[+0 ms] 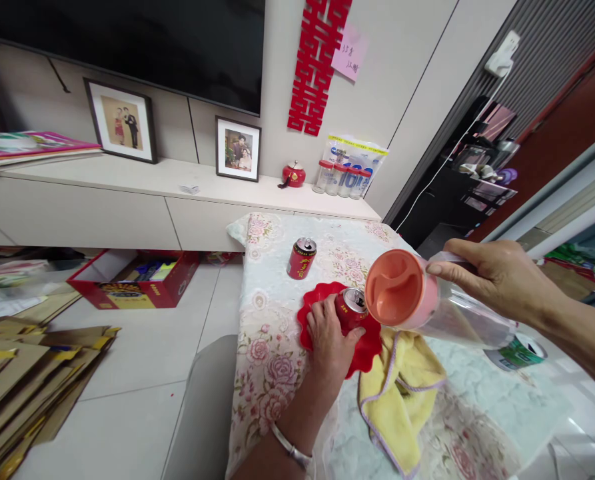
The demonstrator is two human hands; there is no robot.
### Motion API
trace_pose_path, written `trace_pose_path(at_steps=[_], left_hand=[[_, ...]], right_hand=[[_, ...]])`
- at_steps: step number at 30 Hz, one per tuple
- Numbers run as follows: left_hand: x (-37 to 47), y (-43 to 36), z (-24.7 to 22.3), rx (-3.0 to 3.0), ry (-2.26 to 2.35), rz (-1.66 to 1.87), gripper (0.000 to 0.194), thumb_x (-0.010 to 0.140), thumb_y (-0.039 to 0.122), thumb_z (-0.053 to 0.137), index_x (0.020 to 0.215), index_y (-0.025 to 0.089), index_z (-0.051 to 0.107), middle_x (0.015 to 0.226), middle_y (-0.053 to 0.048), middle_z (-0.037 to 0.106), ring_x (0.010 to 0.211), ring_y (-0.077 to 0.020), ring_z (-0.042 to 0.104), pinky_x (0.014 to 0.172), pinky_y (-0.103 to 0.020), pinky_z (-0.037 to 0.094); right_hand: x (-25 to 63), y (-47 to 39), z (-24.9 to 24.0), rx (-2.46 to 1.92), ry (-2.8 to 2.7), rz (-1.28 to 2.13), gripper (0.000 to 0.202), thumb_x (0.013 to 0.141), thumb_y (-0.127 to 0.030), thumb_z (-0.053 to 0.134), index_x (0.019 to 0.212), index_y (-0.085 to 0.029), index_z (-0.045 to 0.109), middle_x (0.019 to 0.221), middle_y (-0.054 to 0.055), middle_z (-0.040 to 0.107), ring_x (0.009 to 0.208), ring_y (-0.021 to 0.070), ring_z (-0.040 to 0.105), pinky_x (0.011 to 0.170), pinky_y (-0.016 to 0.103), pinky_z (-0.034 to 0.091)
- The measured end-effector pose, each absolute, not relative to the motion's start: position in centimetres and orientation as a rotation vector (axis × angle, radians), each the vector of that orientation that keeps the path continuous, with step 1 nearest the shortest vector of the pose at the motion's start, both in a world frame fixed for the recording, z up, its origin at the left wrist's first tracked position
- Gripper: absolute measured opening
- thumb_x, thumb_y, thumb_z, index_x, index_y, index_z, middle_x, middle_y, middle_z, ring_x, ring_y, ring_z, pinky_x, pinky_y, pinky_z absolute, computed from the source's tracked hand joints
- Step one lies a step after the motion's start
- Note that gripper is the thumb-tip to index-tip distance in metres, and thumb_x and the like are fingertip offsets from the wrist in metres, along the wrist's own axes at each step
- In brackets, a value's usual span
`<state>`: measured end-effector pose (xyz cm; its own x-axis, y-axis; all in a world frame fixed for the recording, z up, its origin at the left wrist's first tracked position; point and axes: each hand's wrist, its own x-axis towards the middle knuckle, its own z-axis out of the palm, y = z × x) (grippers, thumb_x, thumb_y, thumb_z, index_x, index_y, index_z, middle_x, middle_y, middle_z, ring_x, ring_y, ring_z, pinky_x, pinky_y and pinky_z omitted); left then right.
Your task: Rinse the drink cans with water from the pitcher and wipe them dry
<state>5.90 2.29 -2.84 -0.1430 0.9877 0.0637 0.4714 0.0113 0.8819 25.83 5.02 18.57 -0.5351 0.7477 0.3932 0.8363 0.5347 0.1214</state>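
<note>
My left hand wraps round a red drink can, its top opened, which stands in a red scalloped plate. In my right hand is the handle of a clear plastic pitcher with an orange-pink lid. The pitcher is tipped on its side, its lid beside the can's top. Whether liquid runs out cannot be made out. Behind the plate a second red can stands opened on the tablecloth. A yellow cloth lies crumpled just right of the plate.
Under the pitcher's base, a green can sits at the right. The floral tablecloth covers the table. Beyond it, a low cabinet carries picture frames, a red pot and lidded jars. Flattened cardboard lies on the floor left.
</note>
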Motion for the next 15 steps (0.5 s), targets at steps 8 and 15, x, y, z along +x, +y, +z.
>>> trace_pose_path(at_steps=[8, 15], left_hand=[[5.90, 2.40, -2.78, 1.497, 1.675, 1.056, 0.073, 0.074, 0.022, 0.088, 0.136, 0.020, 0.051, 0.133, -0.012, 0.056, 0.129, -0.0340, 0.052, 0.112, -0.047, 0.040], [5.85, 2.23, -2.74, 1.491, 1.666, 1.052, 0.074, 0.074, 0.022, 0.088, 0.137, 0.019, 0.051, 0.134, -0.014, 0.056, 0.129, -0.0357, 0.051, 0.113, -0.048, 0.039]], right_hand=[[25.45, 5.00, 18.78, -1.303, -2.487, -0.428, 0.062, 0.098, -0.074, 0.046, 0.065, -0.021, 0.054, 0.046, -0.007, 0.041, 0.040, 0.0093, 0.035, 0.043, 0.024, 0.028], [25.76, 5.01, 18.64, -1.303, -2.488, -0.430, 0.060, 0.099, -0.072, 0.047, 0.067, -0.022, 0.056, 0.046, -0.007, 0.042, 0.039, 0.0098, 0.037, 0.043, 0.024, 0.029]])
